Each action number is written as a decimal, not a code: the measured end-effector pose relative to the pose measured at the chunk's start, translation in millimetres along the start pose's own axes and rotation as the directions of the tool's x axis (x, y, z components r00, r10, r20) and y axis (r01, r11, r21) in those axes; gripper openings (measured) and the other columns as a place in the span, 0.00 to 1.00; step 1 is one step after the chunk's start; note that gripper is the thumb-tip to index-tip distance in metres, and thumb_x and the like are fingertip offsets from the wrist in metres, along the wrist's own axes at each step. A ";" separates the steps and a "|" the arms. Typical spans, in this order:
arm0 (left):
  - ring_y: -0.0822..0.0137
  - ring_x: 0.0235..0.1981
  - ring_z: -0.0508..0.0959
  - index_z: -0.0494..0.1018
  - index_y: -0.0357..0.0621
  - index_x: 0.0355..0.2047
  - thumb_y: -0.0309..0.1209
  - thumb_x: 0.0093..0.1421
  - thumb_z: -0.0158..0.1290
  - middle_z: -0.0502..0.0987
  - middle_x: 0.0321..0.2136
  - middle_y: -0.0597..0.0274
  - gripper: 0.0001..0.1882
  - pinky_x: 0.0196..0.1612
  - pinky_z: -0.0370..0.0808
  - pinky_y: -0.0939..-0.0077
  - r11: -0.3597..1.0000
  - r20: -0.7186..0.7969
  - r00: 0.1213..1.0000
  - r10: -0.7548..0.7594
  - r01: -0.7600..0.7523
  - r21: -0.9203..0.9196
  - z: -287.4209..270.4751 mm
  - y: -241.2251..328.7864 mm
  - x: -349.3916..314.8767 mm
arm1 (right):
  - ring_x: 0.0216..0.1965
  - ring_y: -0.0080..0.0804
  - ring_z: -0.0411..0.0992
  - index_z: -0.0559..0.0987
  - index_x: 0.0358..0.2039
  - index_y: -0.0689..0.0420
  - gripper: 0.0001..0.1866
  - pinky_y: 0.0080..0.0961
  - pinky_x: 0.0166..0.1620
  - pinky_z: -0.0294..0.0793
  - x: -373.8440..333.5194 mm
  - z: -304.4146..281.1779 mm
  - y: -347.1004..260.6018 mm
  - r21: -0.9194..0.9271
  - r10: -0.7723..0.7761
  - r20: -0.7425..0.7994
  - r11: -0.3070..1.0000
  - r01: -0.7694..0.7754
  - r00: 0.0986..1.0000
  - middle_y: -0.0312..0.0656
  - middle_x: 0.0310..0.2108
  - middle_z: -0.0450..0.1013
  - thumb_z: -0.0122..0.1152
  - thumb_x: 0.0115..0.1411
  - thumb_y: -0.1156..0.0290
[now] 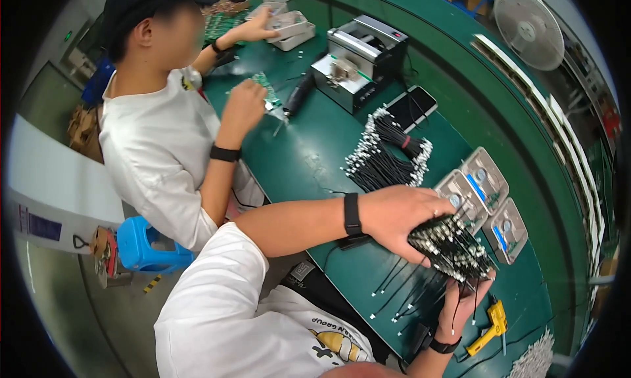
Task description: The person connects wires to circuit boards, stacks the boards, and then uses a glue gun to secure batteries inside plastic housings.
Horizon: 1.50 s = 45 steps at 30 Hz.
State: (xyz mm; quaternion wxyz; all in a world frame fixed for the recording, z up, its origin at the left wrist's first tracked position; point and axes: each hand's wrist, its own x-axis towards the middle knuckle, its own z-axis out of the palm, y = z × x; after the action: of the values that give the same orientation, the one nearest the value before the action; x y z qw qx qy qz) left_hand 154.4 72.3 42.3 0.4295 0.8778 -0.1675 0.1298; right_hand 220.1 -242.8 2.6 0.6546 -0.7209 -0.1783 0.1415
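A thick bundle of short black cables (451,248) with small white connectors at the ends is between my hands, above the right part of the green table. My left hand (402,219) reaches across from the left, its fingers over the far side of the bundle and its thumb on the near side. From below, my right hand (462,304) grips the bundle's near right end, its fingers partly hidden by the cables. Several loose cable ends hang toward the table. Beyond my left hand lies another pile of black cables (388,158) with white connectors, tied with a red band.
Small grey trays (506,230) stand right of the bundle. A yellow glue gun (488,328) lies near my right wrist, by a pile of white parts (534,357). Farther off are a phone (412,109) and a grey-black machine (360,59). At left, a co-worker (158,128) handles green circuit boards (266,91).
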 end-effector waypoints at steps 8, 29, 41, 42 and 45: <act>0.44 0.42 0.88 0.76 0.40 0.61 0.46 0.54 0.80 0.86 0.44 0.49 0.40 0.48 0.85 0.56 0.996 0.059 0.995 -0.086 0.085 0.006 -7.3 -9.7 -10.0 | 0.54 0.35 0.78 0.70 0.70 0.60 0.40 0.35 0.59 0.77 19.8 22.2 7.5 -0.264 -0.149 0.039 0.952 0.154 0.988 0.45 0.58 0.78 0.75 0.58 0.78; 0.43 0.55 0.85 0.67 0.39 0.77 0.42 0.55 0.79 0.82 0.56 0.44 0.54 0.59 0.82 0.54 0.996 -0.165 0.985 0.044 -0.031 0.081 -3.0 -6.8 0.4 | 0.57 0.33 0.76 0.67 0.76 0.59 0.43 0.30 0.57 0.77 11.6 10.7 0.9 -0.396 -0.155 -0.004 0.908 0.141 0.988 0.45 0.63 0.74 0.72 0.59 0.79; 0.40 0.55 0.85 0.63 0.39 0.75 0.47 0.57 0.77 0.81 0.59 0.45 0.53 0.57 0.84 0.51 0.996 -0.194 0.980 0.032 -0.015 0.090 10.7 -14.0 -5.9 | 0.54 0.31 0.77 0.61 0.79 0.63 0.38 0.32 0.60 0.79 17.2 8.2 17.3 -0.161 -0.068 0.087 0.984 0.081 0.994 0.43 0.60 0.77 0.67 0.73 0.79; 0.40 0.55 0.85 0.63 0.39 0.75 0.47 0.57 0.77 0.81 0.59 0.45 0.53 0.57 0.84 0.51 0.996 -0.197 0.980 0.033 -0.014 0.093 9.4 -14.9 -5.3 | 0.54 0.31 0.77 0.61 0.79 0.63 0.38 0.32 0.60 0.79 18.3 8.3 18.3 -0.159 -0.071 0.090 0.984 0.085 0.993 0.43 0.60 0.77 0.67 0.73 0.79; 0.41 0.55 0.85 0.58 0.39 0.78 0.49 0.54 0.79 0.80 0.59 0.46 0.60 0.57 0.84 0.51 0.998 -0.178 0.984 0.024 -0.014 0.058 5.3 -13.5 -3.6 | 0.57 0.32 0.76 0.58 0.81 0.63 0.41 0.32 0.62 0.78 17.3 7.6 14.1 -0.231 -0.121 0.127 0.962 0.148 0.985 0.44 0.62 0.75 0.65 0.72 0.81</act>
State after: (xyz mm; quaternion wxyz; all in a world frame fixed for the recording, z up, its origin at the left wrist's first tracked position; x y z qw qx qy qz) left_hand 157.1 76.5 28.2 0.4165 0.8729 -0.1330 0.2166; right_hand 233.3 -229.4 -11.7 0.5602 -0.7716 -0.2789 0.1141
